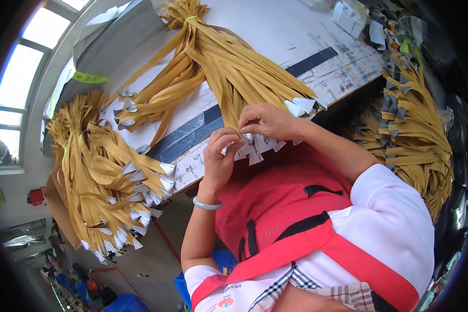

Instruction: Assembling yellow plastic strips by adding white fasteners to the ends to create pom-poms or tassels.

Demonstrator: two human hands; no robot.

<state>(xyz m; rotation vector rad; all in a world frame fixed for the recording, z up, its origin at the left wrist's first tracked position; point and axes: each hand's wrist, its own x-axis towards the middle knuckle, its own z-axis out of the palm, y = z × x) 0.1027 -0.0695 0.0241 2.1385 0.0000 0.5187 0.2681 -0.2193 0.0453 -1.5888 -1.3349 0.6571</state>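
A long bundle of mustard-yellow fabric strips is spread over the table, tied at its far end. Its near ends carry white tips that hang over the table's front edge. My left hand and my right hand meet at this edge, fingertips pinched together on the end of one strip. The fingers cover most of that end, so its exact shape is hidden. More white-tipped ends lie just right of my right hand. Strips with grey tips fan out to the left on the tabletop.
A thick bundle of white-tipped yellow strips hangs off the table's left end. Another with grey tips stands at the right. Dark blue bands cross the white, worn table. Plastic-wrapped packets lie at the back right.
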